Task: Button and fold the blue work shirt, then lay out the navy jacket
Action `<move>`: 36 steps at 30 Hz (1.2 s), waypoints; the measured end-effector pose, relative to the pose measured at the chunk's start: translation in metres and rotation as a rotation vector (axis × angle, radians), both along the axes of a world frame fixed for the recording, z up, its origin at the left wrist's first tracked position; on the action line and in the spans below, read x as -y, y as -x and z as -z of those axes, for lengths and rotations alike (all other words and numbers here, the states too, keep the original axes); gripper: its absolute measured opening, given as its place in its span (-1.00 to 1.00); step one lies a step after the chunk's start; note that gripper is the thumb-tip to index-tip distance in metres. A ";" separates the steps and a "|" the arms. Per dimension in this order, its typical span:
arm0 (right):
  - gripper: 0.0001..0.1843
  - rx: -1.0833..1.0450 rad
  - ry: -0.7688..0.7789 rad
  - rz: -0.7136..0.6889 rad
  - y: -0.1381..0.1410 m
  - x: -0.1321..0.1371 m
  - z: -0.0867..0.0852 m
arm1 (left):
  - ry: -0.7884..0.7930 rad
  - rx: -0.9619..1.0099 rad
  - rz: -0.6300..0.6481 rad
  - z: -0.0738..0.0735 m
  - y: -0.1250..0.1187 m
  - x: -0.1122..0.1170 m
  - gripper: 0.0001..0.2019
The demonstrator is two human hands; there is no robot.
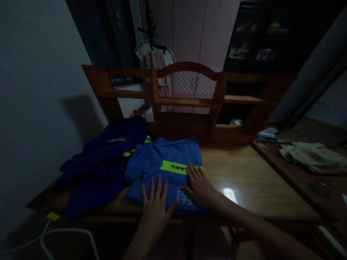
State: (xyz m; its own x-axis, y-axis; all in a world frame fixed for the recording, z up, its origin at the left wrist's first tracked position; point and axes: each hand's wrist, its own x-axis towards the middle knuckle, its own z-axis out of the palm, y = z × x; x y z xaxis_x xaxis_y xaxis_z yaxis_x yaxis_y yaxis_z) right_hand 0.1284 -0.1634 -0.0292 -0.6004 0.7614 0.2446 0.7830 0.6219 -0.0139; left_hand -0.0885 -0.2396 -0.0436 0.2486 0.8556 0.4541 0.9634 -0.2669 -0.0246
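Observation:
A light blue garment (173, 153), partly folded, lies on the wooden desk (244, 173). It carries a bright yellow-green strip and white printed characters near its front edge. My left hand (154, 206) rests on the front left part of the garment, fingers spread. Flat on its right side, my right hand (199, 184) has its fingers stretched out over the end of the strip. Neither hand grips anything. A dark blue garment (108, 155) with yellow-green bands lies crumpled to the left, touching the light blue one.
A wooden shelf unit (187, 103) rises along the desk's back edge. Clothes hang on a coat stand (149, 21) behind it. To the right, folded pale cloth (314, 157) lies on another surface. A white cable (67, 230) runs at the lower left. The room is dim.

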 end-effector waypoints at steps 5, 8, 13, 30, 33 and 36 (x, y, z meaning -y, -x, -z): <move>-0.19 0.000 0.030 -0.071 -0.012 0.046 -0.008 | -0.020 0.004 -0.091 0.012 0.043 -0.003 -0.34; -0.20 0.044 0.048 -0.100 -0.016 0.058 -0.008 | -0.035 -0.015 -0.073 0.017 0.052 0.012 -0.51; -0.17 0.049 0.080 -0.129 -0.019 0.076 -0.006 | -0.078 -0.027 -0.144 0.005 0.037 0.016 -0.57; -0.30 -0.113 0.080 -0.074 -0.019 0.086 -0.001 | 0.016 0.207 -0.052 0.007 -0.041 -0.054 -0.45; -0.28 -0.126 0.083 -0.074 -0.019 0.085 -0.001 | 0.015 0.221 -0.068 0.003 -0.043 -0.053 -0.44; -0.30 -0.160 0.077 -0.077 -0.018 0.085 0.000 | -0.008 0.235 -0.075 0.002 -0.043 -0.052 -0.45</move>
